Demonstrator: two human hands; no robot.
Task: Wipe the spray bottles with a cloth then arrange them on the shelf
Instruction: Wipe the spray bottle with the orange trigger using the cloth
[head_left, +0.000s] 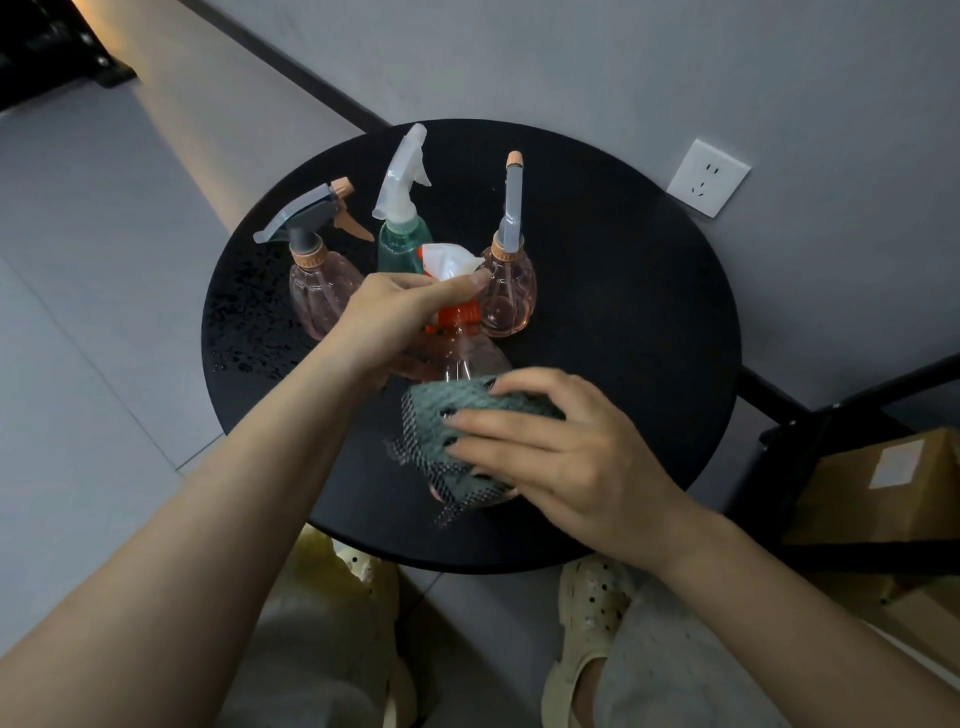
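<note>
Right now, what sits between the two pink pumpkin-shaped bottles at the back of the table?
In the head view, the green bottle with the translucent trigger stands between them; the white trigger of the held bottle, gripped by the left hand, also pokes into that gap.

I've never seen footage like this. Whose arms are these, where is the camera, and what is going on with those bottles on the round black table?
There is no machine here: these are a person's own arms, filmed by one wide-angle camera worn on the head, looking down. The left hand holds a pink spray bottle with an orange collar by its sprayer top. The right hand presses a green cloth around the bottle's body, wiping it. Behind, three more spray bottles stand on the round black table: a pink one with a grey trigger, a green one with a clear trigger, and another pink one.
</note>
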